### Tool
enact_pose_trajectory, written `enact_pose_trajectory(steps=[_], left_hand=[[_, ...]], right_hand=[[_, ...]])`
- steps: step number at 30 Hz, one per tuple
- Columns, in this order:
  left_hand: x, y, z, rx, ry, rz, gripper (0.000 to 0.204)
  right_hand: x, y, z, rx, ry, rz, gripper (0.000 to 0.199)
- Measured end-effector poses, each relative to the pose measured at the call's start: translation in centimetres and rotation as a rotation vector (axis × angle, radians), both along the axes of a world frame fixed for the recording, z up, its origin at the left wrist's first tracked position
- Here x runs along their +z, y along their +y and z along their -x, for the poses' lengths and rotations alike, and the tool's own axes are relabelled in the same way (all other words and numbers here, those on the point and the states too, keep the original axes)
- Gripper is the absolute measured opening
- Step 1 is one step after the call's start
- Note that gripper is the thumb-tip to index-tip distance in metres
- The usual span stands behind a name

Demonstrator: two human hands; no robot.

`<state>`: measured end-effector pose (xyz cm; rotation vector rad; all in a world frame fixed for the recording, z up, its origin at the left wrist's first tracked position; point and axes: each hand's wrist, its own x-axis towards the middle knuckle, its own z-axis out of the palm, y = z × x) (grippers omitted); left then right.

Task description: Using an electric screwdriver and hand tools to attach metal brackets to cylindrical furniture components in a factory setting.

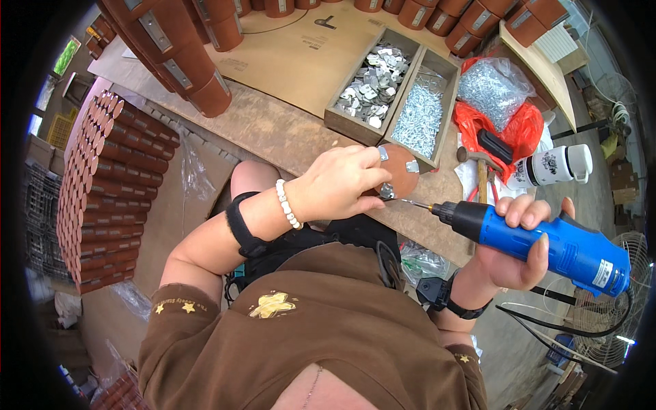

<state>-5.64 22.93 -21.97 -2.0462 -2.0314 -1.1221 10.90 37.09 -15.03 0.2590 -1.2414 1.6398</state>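
My left hand (350, 179) is at the table's front edge, its fingers bent over a round reddish-brown piece (404, 174) with small metal clips on its rim. The thumb and fingertips meet near the lower clip (387, 190), so whether a screw is pinched there is hidden. My right hand (514, 249) is wrapped round a blue electric screwdriver (564, 249). The screwdriver lies nearly level, its bit (418, 203) pointing left at the lower clip and my left fingertips. I cannot tell whether the bit touches a screw.
Beyond my hands, a wooden box holds metal clips (376, 82) and screws (418, 113). To its right lie a bag of screws (493, 85), a hammer (478, 160) and a white bottle (555, 166). Stacked brown cylinders (116, 198) stand left; a power cord (581, 333) trails from the screwdriver.
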Motion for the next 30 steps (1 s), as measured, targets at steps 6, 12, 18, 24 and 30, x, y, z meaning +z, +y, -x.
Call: enact_pose_trajectory(steps=[6, 12, 18, 24, 30], left_hand=[[-1.1, -0.2, -0.6, 0.056, 0.035, -0.092, 0.032], [-1.6, 0.1, -1.2, 0.108, 0.001, -0.147, 0.031], [-1.8, 0.1, -1.1, 0.064, -0.017, -0.145, 0.031], [-1.9, 0.0, -1.7, 0.12, -0.002, -0.16, 0.029], [-2.0, 0.0, -2.0, 0.138, -0.034, -0.167, 0.029]], right_hand=[[-0.2, -0.6, 1.5, -0.041, -0.045, -0.005, 0.06], [-0.2, -1.1, 2.4, -0.067, -0.075, -0.024, 0.062], [-0.2, -1.2, 2.8, -0.083, -0.1, -0.054, 0.062], [-0.3, -1.2, 2.9, -0.041, -0.116, -0.177, 0.058], [-0.2, -1.7, 3.2, -0.046, -0.144, -0.182, 0.06]])
